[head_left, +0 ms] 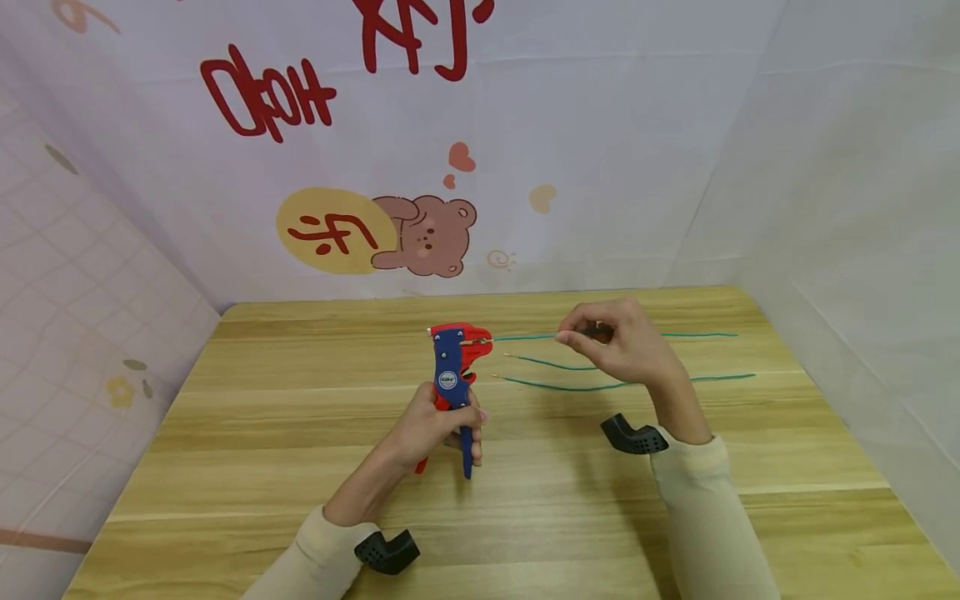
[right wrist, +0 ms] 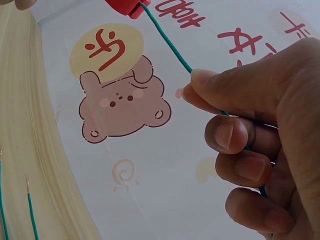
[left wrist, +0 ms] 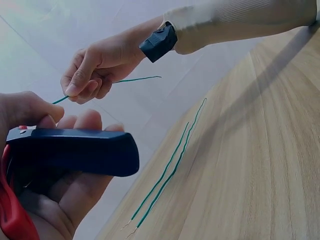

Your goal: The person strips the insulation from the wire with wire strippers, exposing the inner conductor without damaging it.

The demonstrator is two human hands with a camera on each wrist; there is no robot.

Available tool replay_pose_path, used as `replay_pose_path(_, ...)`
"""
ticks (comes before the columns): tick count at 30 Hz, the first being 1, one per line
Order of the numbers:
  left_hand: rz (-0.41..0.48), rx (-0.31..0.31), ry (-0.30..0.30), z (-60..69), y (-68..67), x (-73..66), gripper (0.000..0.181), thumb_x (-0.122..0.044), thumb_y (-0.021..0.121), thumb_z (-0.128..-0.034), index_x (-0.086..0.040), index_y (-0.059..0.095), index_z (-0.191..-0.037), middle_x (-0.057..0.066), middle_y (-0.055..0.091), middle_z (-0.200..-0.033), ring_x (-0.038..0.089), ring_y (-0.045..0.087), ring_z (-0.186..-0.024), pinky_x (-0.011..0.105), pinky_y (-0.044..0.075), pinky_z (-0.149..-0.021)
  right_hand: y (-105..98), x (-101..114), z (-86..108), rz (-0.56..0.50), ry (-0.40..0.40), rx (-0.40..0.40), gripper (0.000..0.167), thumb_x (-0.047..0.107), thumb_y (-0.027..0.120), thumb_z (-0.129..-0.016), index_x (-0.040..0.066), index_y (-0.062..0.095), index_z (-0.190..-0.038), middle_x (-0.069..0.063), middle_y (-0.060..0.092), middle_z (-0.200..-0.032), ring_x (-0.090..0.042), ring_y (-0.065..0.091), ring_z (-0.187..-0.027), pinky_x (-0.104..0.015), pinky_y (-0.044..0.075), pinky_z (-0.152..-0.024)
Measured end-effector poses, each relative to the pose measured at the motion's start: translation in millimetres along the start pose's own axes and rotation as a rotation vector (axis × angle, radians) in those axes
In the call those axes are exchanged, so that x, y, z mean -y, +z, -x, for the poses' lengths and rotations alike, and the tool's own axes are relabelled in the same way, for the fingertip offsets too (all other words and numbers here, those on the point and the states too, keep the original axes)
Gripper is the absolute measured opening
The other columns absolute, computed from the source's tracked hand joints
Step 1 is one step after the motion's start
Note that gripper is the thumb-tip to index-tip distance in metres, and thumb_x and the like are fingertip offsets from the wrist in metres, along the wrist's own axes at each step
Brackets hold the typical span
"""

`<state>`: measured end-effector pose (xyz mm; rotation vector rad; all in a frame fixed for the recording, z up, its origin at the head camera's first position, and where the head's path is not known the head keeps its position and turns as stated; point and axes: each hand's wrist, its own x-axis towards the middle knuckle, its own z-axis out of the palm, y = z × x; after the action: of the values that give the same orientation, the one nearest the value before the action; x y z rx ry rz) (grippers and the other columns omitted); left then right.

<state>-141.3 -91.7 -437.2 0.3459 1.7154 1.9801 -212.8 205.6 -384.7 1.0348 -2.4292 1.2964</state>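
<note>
My left hand [head_left: 438, 427] grips the handles of a wire stripper [head_left: 448, 358], blue with a red head, held above the table. A green wire [head_left: 525, 337] runs from the stripper's red nose to my right hand [head_left: 628, 343]. Between thumb and index finger the right hand pinches this wire, and the far end sticks out beyond the hand to the right. In the right wrist view the wire [right wrist: 167, 37] meets the red head; how deep it sits inside is hidden. Two more green wires [head_left: 551, 362] [left wrist: 172, 172] with bare copper ends lie on the table.
The wooden table [head_left: 300, 400] ends at a white printed backdrop [head_left: 600, 125] with red characters and a bear. White sheets also close off both sides. A black wrist device [head_left: 386, 552] sits at each cuff.
</note>
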Motion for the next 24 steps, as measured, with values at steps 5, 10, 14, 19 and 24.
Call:
replay_pose_path(5,0.008,-0.011,-0.001,-0.4,0.4,0.1,0.005,-0.005,0.062,-0.095,-0.004,0.059,-0.092,0.002,0.067,-0.069,0.018,0.072,-0.058,0.047,0.065,-0.065,0.0,-0.7,-0.4,-0.005,0.004,0.011,0.019,0.003,0.076,-0.09,0.02,0.075,-0.084,0.001,0.064,-0.066,-0.003,0.042,-0.054,-0.018,0.033,-0.046)
replay_pose_path(10,0.009,-0.01,-0.016,-0.3,1.2,-0.3,0.004,-0.005,0.062,-0.0954,-0.005,0.059,-0.093,0.002,0.067,-0.069,0.018,0.072,-0.059,0.047,0.065,-0.065,-0.2,-1.1,0.2,-0.01,0.008,0.018,0.019,0.002,0.075,-0.09,0.02,0.075,-0.084,0.003,0.063,-0.066,-0.003,0.04,-0.054,-0.018,0.033,-0.046)
replay_pose_path(14,0.007,-0.011,-0.029,-0.1,1.6,-0.3,0.006,-0.008,0.063,-0.0957,-0.007,0.058,-0.092,0.002,0.067,-0.069,0.019,0.072,-0.059,0.047,0.065,-0.065,-0.1,-1.9,1.0,-0.011,0.0,0.02,0.019,0.001,0.075,-0.09,0.019,0.074,-0.084,0.005,0.062,-0.065,-0.002,0.04,-0.053,-0.018,0.032,-0.045)
replay_pose_path(19,0.005,-0.016,-0.048,-0.1,1.5,-0.5,0.008,-0.011,0.064,-0.095,-0.007,0.058,-0.092,0.001,0.067,-0.068,0.019,0.072,-0.059,0.046,0.065,-0.064,-0.5,-4.0,1.8,-0.027,-0.016,0.028,0.021,-0.001,0.074,-0.089,0.02,0.074,-0.083,0.009,0.061,-0.065,-0.001,0.037,-0.051,-0.018,0.031,-0.043)
replay_pose_path(24,0.001,-0.021,-0.058,-0.6,1.0,0.7,0.008,-0.012,0.065,-0.0948,-0.008,0.058,-0.092,0.001,0.067,-0.068,0.019,0.072,-0.059,0.046,0.065,-0.064,-0.6,-5.7,3.4,-0.047,-0.024,0.034,0.023,-0.002,0.074,-0.089,0.019,0.073,-0.083,0.009,0.059,-0.063,0.001,0.035,-0.051,-0.018,0.029,-0.043)
